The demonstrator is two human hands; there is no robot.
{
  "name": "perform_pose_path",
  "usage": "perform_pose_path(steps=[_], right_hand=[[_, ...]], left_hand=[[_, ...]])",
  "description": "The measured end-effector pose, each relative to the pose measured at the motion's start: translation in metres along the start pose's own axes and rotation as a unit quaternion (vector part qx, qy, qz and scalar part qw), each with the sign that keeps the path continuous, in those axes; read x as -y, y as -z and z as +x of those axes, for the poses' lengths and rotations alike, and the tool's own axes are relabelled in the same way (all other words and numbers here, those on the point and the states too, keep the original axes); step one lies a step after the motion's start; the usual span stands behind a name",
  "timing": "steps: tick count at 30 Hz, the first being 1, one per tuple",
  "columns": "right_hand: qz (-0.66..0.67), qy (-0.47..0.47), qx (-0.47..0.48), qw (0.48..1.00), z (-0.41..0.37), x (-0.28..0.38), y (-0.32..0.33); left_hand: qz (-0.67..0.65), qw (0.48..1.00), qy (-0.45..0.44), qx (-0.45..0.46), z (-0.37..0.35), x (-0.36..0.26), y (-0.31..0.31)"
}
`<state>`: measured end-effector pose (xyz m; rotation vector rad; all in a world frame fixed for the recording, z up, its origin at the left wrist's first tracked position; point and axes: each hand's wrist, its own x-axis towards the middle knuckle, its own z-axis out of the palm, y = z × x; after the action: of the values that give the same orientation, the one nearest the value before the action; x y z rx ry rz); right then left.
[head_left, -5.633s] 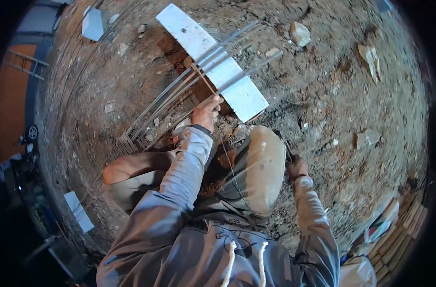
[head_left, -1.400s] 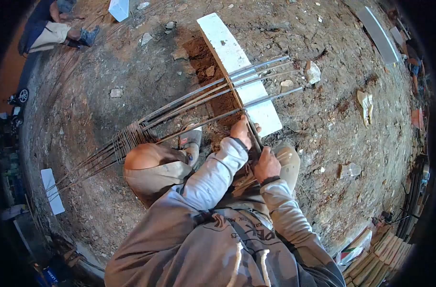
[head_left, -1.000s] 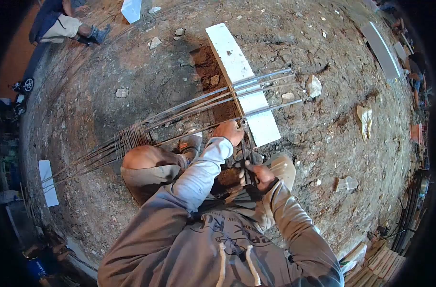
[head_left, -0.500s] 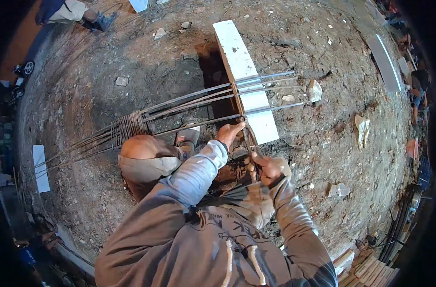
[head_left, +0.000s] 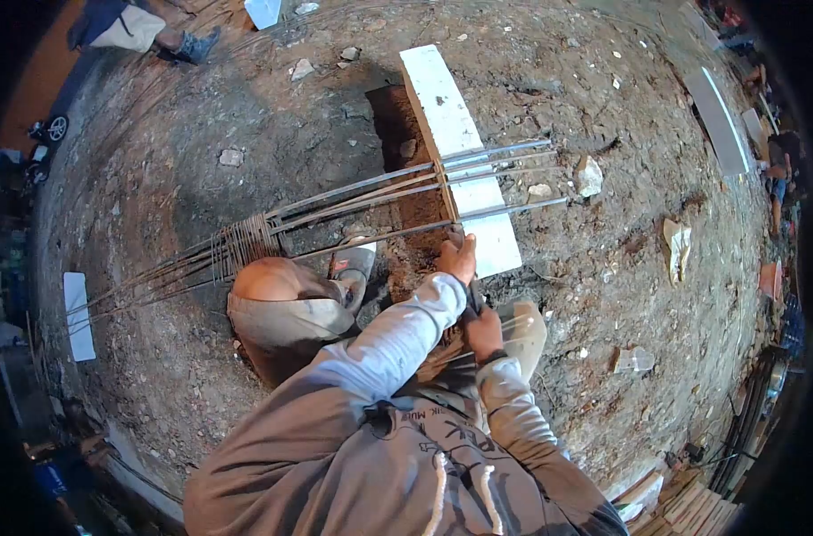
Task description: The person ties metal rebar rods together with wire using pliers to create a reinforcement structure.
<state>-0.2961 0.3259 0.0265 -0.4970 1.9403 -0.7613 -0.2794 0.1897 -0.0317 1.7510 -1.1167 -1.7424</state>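
Observation:
My left hand is closed around the upper part of a dark, long-handled metal tool, close to the near rod. Lower down, my right hand grips the same tool. Its jaws are hard to make out behind my fingers. Just beyond my left hand, several long steel rebar rods rest across a long white-topped block. Toward the left, a cluster of wire-like stirrups is bunched around the rods, beside my bent knee.
Another white block supports the rods' far left end. A dug trench runs alongside the long block. Stones, a crumpled wrapper and a clear plastic cup lie on the dirt. A person's boot is at top left.
My left hand has moved right and closed around the tool near the rod. My right hand has shifted slightly down and left, and the tool's handles now look closer together.

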Motion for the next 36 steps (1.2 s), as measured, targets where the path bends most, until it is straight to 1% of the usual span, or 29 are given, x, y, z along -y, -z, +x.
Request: perform_pose_path(steps=[1, 2, 3, 5, 6, 7, 9, 10, 11, 13, 14, 15, 17, 18, 20, 21, 22, 23, 24, 25, 26, 27, 28, 29, 30, 31, 33, 35, 36], right_hand=[[0.220, -0.102, 0.121, 0.963, 0.006, -0.001, 0.009], [0.425, -0.202, 0.234, 0.851, 0.007, -0.003, 0.010], [0.487, -0.152, 0.305, 0.804, -0.002, 0.003, 0.009], [0.482, -0.152, 0.314, 0.804, -0.010, 0.007, -0.002], [0.446, -0.161, 0.285, 0.833, -0.004, -0.004, -0.015], [0.398, -0.121, 0.276, 0.866, -0.006, 0.004, -0.018], [0.331, -0.104, 0.273, 0.897, 0.006, 0.000, -0.026], [0.287, -0.064, 0.233, 0.927, 0.003, 0.011, -0.019], [0.287, -0.064, 0.231, 0.928, 0.011, 0.005, -0.020], [0.117, 0.133, 0.095, 0.979, 0.035, -0.022, -0.030], [0.133, 0.155, 0.078, 0.976, 0.041, -0.033, -0.034], [0.046, 0.192, 0.001, 0.980, 0.065, -0.064, -0.050], [0.083, 0.109, 0.039, 0.990, 0.019, 0.005, -0.024], [0.083, 0.112, 0.038, 0.990, 0.015, 0.010, -0.018], [0.197, 0.035, 0.130, 0.971, 0.006, 0.019, -0.005], [0.197, 0.037, 0.130, 0.971, -0.001, 0.028, 0.000], [0.381, 0.002, 0.137, 0.914, -0.012, 0.047, 0.005], [0.551, -0.031, 0.138, 0.823, -0.016, 0.058, 0.008], [0.565, -0.031, 0.161, 0.809, -0.006, 0.049, 0.014], [0.567, -0.028, 0.159, 0.808, -0.001, 0.046, 0.020], [0.390, 0.031, 0.078, 0.917, 0.004, 0.046, 0.027], [0.192, 0.087, -0.008, 0.977, 0.008, 0.043, 0.034], [-0.006, 0.145, -0.037, 0.989, 0.012, 0.037, 0.041], [-0.004, 0.146, -0.039, 0.989, 0.014, 0.031, 0.037], [-0.150, 0.177, -0.156, 0.960, 0.016, 0.026, 0.032], [-0.291, 0.200, -0.267, 0.897, 0.020, 0.021, 0.027], [-0.349, 0.234, -0.264, 0.868, 0.033, 0.010, 0.020], [-0.362, 0.216, -0.317, 0.850, 0.030, 0.021, 0.013], [-0.361, 0.217, -0.317, 0.850, 0.027, 0.026, 0.011]], left_hand=[[-0.036, 0.998, -0.010, 0.050, -0.012, -0.020, 0.016], [-0.067, 0.993, -0.019, 0.100, -0.019, -0.027, 0.029], [-0.106, 0.969, 0.071, 0.210, 0.039, 0.032, 0.034], [-0.192, 0.962, 0.088, 0.171, 0.024, 0.027, 0.041], [-0.085, 0.979, -0.007, 0.184, 0.052, 0.055, 0.042], [-0.144, 0.964, 0.035, 0.219, 0.042, 0.044, 0.051], [-0.203, 0.956, 0.053, 0.207, 0.022, 0.025, 0.054], [-0.141, 0.972, 0.065, 0.177, 0.020, 0.018, 0.055], [-0.142, 0.971, 0.066, 0.179, 0.017, 0.010, 0.052], [0.083, 0.984, -0.078, 0.140, 0.010, -0.003, 0.049], [0.116, 0.978, -0.133, 0.112, 0.004, -0.007, 0.043], [0.227, 0.941, -0.246, 0.043, -0.021, -0.034, 0.045], [0.207, 0.939, -0.268, 0.066, -0.042, -0.055, 0.045], [0.207, 0.938, -0.271, 0.065, -0.050, -0.068, 0.047], [0.241, 0.930, -0.262, 0.095, -0.062, -0.083, 0.053], [0.241, 0.929, -0.263, 0.094, -0.060, -0.080, 0.054], [0.223, 0.938, -0.250, 0.093, -0.053, -0.073, 0.055], [0.204, 0.945, -0.237, 0.091, -0.046, -0.065, 0.054], [0.075, 0.973, -0.177, 0.125, -0.039, -0.055, 0.054], [0.073, 0.971, -0.197, 0.118, -0.048, -0.064, 0.063], [0.007, 0.980, -0.165, 0.112, -0.053, -0.071, 0.069], [-0.060, 0.984, -0.131, 0.104, -0.057, -0.078, 0.075], [-0.041, 0.988, -0.127, 0.080, -0.058, -0.085, 0.082], [-0.055, 0.987, -0.135, 0.075, -0.055, -0.087, 0.085], [-0.054, 0.987, -0.131, 0.079, -0.056, -0.092, 0.084], [-0.052, 0.987, -0.127, 0.084, -0.060, -0.099, 0.084], [-0.032, 0.983, -0.138, 0.115, -0.066, -0.103, 0.081], [-0.013, 0.978, -0.152, 0.141, -0.065, -0.105, 0.079], [0.022, 0.968, -0.207, 0.144, -0.061, -0.103, 0.080]])
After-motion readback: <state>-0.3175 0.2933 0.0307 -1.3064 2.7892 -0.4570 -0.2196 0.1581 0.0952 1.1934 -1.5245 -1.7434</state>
